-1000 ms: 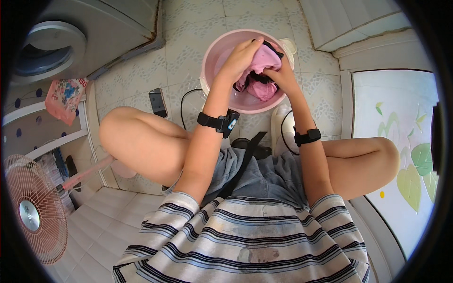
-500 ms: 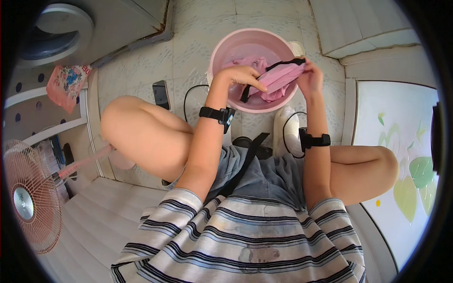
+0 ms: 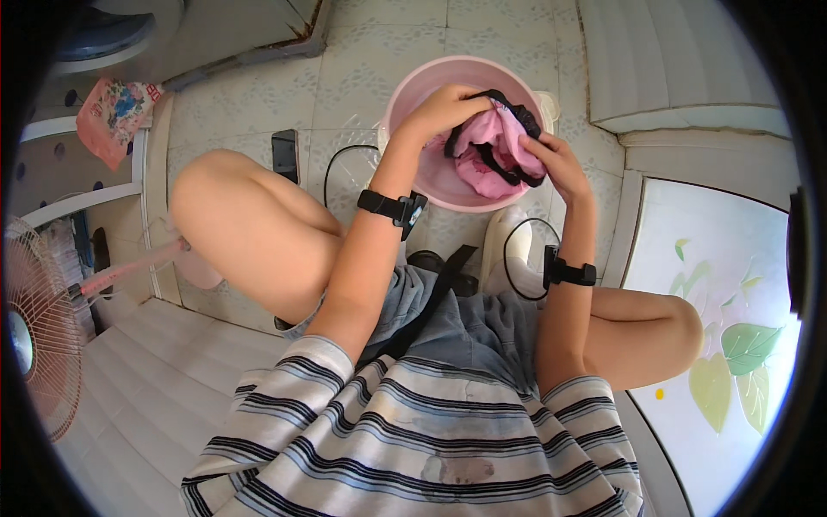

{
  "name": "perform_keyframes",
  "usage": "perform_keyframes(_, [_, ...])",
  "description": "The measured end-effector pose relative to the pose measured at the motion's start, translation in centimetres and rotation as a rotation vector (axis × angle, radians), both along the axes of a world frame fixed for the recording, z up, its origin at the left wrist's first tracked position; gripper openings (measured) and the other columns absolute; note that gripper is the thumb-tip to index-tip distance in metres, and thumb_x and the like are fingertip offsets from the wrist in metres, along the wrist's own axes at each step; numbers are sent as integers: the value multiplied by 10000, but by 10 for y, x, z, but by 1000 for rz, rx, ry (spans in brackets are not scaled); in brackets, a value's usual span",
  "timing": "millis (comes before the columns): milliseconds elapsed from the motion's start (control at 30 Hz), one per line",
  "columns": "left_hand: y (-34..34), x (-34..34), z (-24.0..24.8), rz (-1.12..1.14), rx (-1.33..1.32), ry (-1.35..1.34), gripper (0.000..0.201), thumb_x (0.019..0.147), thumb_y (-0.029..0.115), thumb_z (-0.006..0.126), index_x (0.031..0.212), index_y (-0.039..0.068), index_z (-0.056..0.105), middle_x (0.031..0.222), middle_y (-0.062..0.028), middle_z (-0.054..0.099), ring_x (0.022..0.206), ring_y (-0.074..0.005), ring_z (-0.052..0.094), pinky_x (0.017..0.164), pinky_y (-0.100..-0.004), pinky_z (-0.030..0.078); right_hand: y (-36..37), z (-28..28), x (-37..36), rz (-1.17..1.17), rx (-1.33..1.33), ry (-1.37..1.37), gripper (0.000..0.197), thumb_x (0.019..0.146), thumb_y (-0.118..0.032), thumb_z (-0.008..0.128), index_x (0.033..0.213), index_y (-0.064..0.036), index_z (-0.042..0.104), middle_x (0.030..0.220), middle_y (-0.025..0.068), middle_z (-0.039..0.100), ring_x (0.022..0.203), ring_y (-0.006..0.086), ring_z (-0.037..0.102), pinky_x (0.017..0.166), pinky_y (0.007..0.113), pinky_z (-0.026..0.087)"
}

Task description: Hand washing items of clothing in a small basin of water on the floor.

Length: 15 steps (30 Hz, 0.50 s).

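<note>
Crumpled pink fabric garment with black edging [image 3: 491,178] is up in my two hands, over the right half of the round pink plastic basin [image 3: 439,184]. Its bunched length slants from the basin's far middle down toward its right rim, so it lies to the right of my left hand [image 3: 442,110] and to the left of my right hand [image 3: 560,165]. Neither hand is nearer; both touch it. Left: fingers bent over the black edging at the far end, pinched on, thumb hidden. Right: beside the basin's right rim, fingertips drawn in on the garment's right edge, a light hold by the look of it; how tight, cannot tell. Lower folds hang within the basin; whether they meet its bottom, cannot tell. Count: two hands, one basin, one garment held; a second piece under the folds cannot be ruled out. Also two black wrist straps [image 3: 385,205], one on each arm, on the basin's near side; one dark flat phone [image 3: 285,156] on the floor left of the basin; one white shoe [image 3: 496,250] just on its near side; one pink round-caged fan [image 3: 53,340] well off, left and nearer me than the basin.
</note>
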<state>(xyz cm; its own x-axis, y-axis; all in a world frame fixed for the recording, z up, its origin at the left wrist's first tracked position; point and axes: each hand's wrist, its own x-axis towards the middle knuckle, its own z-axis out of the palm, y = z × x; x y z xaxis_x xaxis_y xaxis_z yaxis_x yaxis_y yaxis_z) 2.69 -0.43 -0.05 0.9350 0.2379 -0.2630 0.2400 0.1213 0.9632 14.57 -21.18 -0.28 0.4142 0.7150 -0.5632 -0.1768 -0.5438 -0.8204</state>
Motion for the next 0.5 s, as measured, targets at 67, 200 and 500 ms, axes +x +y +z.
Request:
perform_keyframes(67, [0, 0, 2, 55, -42, 63, 287, 833, 217, 569, 959, -30, 639, 876, -42, 633, 783, -98, 563, 686, -244, 450, -1, -6, 3, -249, 244, -91, 261, 849, -300, 600, 868, -42, 636, 772, -62, 524, 708, 38, 423, 603, 203, 339])
perform_keyframes(200, [-6, -2, -12, 66, -284, 30, 301, 789, 251, 629, 919, -20, 632, 875, -77, 640, 765, -145, 597, 664, -291, 485, -2, -10, 17, -386, 365, -297, 199, 881, -245, 558, 832, -57, 604, 761, -76, 506, 723, 34, 415, 650, 190, 332])
perform_keyframes(500, [-46, 0, -86, 297, -1497, -269, 277, 851, 314, 498, 869, 60, 605, 896, -106, 628, 776, -231, 611, 738, -344, 496, 67, -30, -77, 27, 230, -1201, 285, 838, -308, 516, 915, -52, 614, 694, 188, 590, 548, 278, 588, 469, 389, 445])
